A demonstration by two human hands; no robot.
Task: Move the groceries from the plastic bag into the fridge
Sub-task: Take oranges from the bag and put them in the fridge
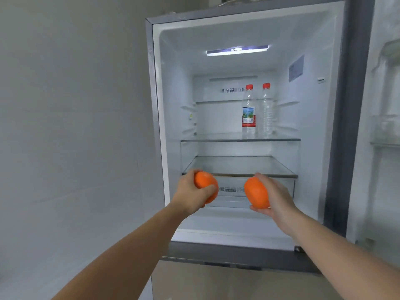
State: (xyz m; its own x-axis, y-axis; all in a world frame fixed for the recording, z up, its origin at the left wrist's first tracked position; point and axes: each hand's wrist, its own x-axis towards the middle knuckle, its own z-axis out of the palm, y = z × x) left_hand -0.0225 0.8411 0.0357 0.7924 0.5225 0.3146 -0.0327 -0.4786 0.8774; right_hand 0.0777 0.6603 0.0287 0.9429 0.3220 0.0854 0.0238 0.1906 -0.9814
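Observation:
The fridge stands open in front of me, its inside lit. My left hand grips an orange at the front left of the lower glass shelf. My right hand grips a second orange in front of the drawer below that shelf. Both oranges are held in the air at the fridge opening. The plastic bag is not in view.
Two clear water bottles with red caps stand at the back right of the upper glass shelf. The open fridge door with its racks is on the right. A white wall runs along the left.

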